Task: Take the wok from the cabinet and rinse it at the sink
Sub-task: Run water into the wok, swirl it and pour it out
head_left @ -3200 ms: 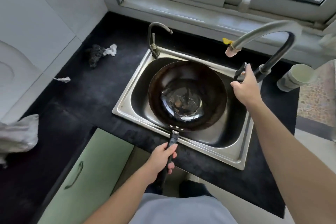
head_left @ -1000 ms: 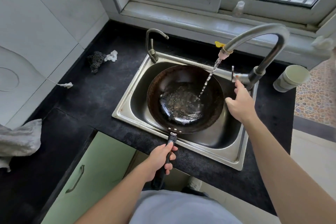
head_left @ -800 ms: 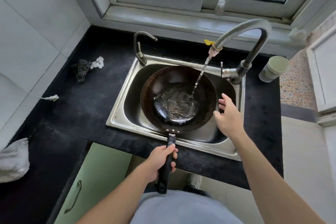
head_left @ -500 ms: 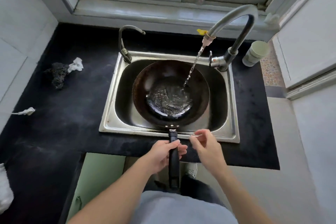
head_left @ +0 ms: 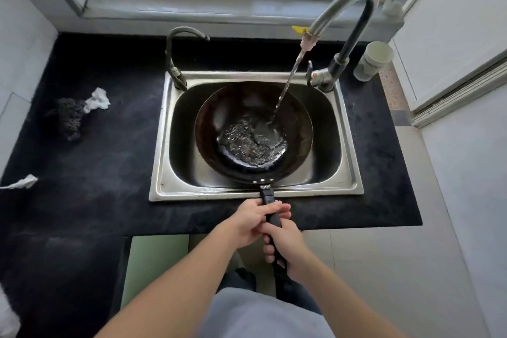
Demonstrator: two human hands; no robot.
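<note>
A dark round wok (head_left: 219, 129) sits in the steel sink (head_left: 348, 151), its black handle (head_left: 267, 195) reaching over the front rim toward me. Water runs from the tall curved faucet (head_left: 345, 0) into the wok and pools, rippling, at its bottom. My left hand (head_left: 251, 221) grips the handle close to the sink's edge. My right hand (head_left: 285, 244) is wrapped around the same handle just behind the left one.
A smaller second tap (head_left: 175, 63) stands at the sink's back left corner. On the black counter (head_left: 96, 167) lie a dark scourer (head_left: 70, 118) and crumpled white paper (head_left: 98, 99). A pale cup (head_left: 373, 60) stands at the right. A green cabinet door (head_left: 156, 261) is below.
My right hand turned on the faucet, left it, came back and closed on the wok handle behind the left hand. Water now runs into the wok. The view shifted to the right.
</note>
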